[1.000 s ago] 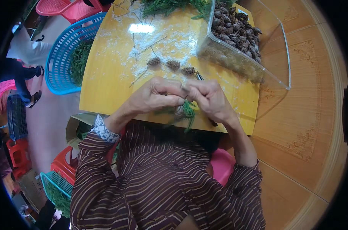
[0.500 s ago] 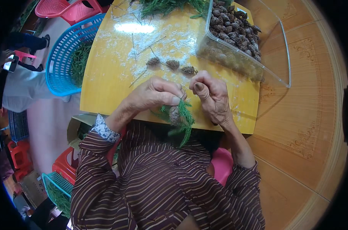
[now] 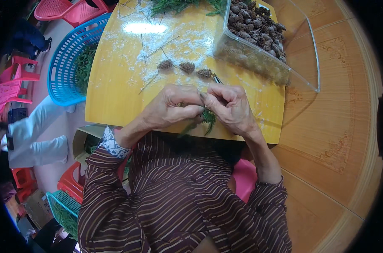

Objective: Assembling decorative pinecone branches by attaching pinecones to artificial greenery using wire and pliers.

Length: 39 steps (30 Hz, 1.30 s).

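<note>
My left hand and my right hand meet over the near part of the yellow table, both with closed fingers. From the left hand's pinch hangs a green fir-like sprig, its upper end covered by the fingers. Thumb and fingers of my right hand press together against the left fingertips; what they grip is hidden. Just beyond the hands lie three pine cones in a row: a left one, a middle one and a right one. Dark narrow tool tips poke out behind the right hand.
A clear plastic box full of pine cones stands at the far right. White flakes and thin stems lie across the yellow table. Greenery lies at the back. Left of the table are a blue basket and a walking person.
My right hand has moved left to meet the left hand. The sprig has drawn up, and the cone seen hanging with it is now out of sight. A person at left has moved.
</note>
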{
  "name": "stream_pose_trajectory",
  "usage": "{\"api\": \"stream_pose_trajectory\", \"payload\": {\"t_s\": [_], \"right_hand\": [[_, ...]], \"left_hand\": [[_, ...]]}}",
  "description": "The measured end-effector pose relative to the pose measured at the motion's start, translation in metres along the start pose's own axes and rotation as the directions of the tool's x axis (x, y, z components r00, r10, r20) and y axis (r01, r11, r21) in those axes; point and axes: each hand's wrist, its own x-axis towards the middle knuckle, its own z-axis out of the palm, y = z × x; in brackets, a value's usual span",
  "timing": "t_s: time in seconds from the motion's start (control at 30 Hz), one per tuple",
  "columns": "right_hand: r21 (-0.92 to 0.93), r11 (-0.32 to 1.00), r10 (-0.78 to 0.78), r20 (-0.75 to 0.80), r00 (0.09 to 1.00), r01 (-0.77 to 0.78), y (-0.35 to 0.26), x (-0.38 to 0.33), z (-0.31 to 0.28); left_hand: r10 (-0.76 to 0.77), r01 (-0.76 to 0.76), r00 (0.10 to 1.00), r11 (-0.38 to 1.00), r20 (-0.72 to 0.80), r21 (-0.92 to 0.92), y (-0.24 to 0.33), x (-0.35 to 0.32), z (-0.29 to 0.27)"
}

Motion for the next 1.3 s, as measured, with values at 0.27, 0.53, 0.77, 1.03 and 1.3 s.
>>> {"api": "stream_pose_trajectory", "payload": {"t_s": [0.27, 0.53, 0.77, 1.03, 1.3], "right_hand": [[0.283, 0.952, 0.175, -0.180, 0.968, -0.119, 0.015, -0.012, -0.004], [-0.671, 0.703, -0.018, -0.350, 0.937, -0.237, 0.006, -0.054, 0.005], [-0.694, 0.646, 0.127, -0.313, 0.941, -0.318, 0.012, -0.060, 0.003], [-0.687, 0.610, 0.218, -0.332, 0.918, -0.394, 0.007, -0.071, 0.002], [-0.518, 0.755, 0.132, -0.481, 0.867, -0.402, 0.028, -0.069, 0.009]], "left_hand": [[-0.165, 0.164, 0.986, 0.978, 0.000, -0.127, 0.002, -0.002, -0.003], [-0.195, 0.184, 0.980, 0.959, -0.028, -0.213, 0.001, -0.003, -0.004], [-0.260, 0.252, 0.965, 0.948, -0.017, -0.194, -0.001, -0.004, -0.005], [-0.321, 0.305, 0.946, 0.927, -0.042, -0.216, 0.000, -0.005, -0.007], [-0.454, 0.428, 0.889, 0.868, -0.052, -0.251, 0.002, -0.004, -0.010]]}}
